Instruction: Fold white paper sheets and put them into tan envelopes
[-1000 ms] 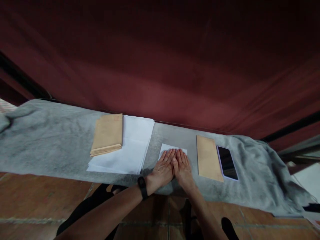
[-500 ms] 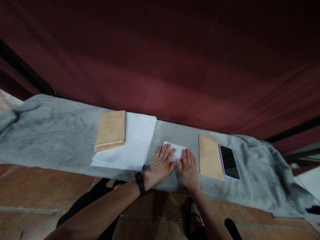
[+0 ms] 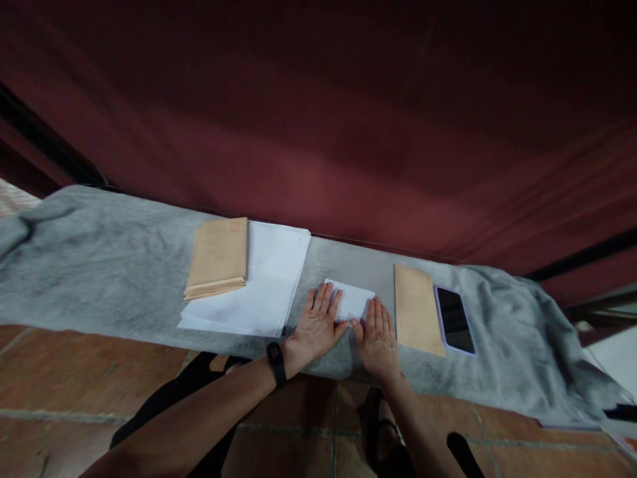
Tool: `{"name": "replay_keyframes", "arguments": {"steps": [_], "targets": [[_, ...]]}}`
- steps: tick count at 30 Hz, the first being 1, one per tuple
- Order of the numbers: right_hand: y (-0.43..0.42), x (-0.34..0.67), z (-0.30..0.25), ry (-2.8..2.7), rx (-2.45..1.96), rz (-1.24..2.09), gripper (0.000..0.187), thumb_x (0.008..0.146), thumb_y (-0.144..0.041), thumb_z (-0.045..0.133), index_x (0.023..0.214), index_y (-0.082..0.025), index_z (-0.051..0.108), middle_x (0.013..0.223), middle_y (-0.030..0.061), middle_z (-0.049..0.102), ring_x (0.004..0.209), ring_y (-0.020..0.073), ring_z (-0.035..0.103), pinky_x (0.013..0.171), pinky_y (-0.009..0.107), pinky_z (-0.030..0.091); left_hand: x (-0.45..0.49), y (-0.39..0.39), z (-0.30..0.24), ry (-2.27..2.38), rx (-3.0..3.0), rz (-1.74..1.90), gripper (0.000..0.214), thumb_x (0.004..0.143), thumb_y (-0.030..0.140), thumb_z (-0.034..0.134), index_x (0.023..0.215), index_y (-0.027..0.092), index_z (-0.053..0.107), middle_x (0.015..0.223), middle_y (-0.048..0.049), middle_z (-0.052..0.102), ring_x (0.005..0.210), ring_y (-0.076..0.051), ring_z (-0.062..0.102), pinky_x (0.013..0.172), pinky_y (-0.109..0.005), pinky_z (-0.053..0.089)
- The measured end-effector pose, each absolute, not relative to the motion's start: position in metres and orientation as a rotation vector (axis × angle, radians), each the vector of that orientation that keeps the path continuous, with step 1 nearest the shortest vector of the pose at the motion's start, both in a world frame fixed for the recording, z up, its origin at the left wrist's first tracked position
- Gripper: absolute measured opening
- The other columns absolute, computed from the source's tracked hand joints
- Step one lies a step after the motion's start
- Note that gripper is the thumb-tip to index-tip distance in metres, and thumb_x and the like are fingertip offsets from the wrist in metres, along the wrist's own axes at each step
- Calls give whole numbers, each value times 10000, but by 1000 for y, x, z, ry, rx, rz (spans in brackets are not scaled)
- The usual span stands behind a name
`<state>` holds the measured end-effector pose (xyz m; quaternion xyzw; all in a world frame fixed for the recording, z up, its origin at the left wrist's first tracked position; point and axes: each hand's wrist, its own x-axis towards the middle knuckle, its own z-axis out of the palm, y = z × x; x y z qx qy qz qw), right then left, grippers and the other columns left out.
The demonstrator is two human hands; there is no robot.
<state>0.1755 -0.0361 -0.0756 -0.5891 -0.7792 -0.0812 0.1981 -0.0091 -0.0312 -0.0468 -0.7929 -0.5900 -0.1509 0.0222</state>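
A small folded sheet of white paper (image 3: 353,302) lies flat on the grey cloth (image 3: 348,262) in front of me. My left hand (image 3: 318,325) rests palm down on its left side, fingers stretched out. On its right side lies my right hand (image 3: 377,338), also flat, with the fingers straight and close together. Both thumbs point toward each other along the paper's near edge. Parts of the paper are hidden under the fingers.
To the left, a stack of brown envelopes (image 3: 219,252) sits on large white sheets (image 3: 279,265). A single brown envelope (image 3: 419,309) lies right of my hands, beside a phone (image 3: 455,320) with a purple edge. A dark red curtain-like surface (image 3: 318,133) rises behind.
My fingers have shifted slightly outward on the folded paper, so more of its white middle shows. The view has moved a little; the other things stay where they were.
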Motion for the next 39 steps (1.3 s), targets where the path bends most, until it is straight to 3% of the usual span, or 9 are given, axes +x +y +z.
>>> {"name": "replay_keyframes", "arguments": {"steps": [7,14,20,24,28,39], "targets": [[-42,176,-78,-2148,-1672,-211,747,1041,-449,371,1601,-38,98,1610,261,288,1486,353,299,1158,548,344,-7,-32,-46,-1848,-2435,-439,790,955,583,484,1547,93,303,1614,-252,293,1510,-363,265,1217,-553,189],[-38,177,-74,-2126,-1688,-165,620,1061,-393,301,1554,-17,288,1595,277,310,1494,365,280,1148,554,346,-5,-31,-42,-1860,-2445,-368,761,958,534,481,1526,50,333,1603,-261,307,1509,-355,268,1227,-552,172],[-25,167,-66,-2145,-1586,-20,602,1073,-389,220,1598,-96,194,1630,194,288,1514,264,265,1181,507,324,-1,-27,-38,-1757,-2530,-280,653,976,448,420,1486,40,416,1609,-214,329,1523,-311,247,1254,-529,116],[-21,162,-67,-2226,-1574,20,571,1073,-363,223,1584,-111,265,1595,170,378,1498,236,304,1190,485,308,-2,-26,-41,-1697,-2563,-284,630,975,402,412,1480,26,422,1594,-218,357,1521,-300,257,1257,-523,120],[-22,163,-69,-2256,-1614,-76,563,1074,-362,240,1538,-69,363,1597,192,363,1501,254,295,1198,475,282,-2,-26,-42,-1637,-2594,-301,605,992,388,378,1488,45,416,1577,-193,402,1509,-281,291,1256,-500,133],[-24,165,-78,-2295,-1629,-289,545,1069,-341,301,1533,-67,377,1625,223,278,1509,337,247,1180,541,279,-3,-25,-34,-1489,-2670,-332,571,1014,329,328,1504,42,390,1590,-174,384,1515,-271,275,1249,-451,145]]}}
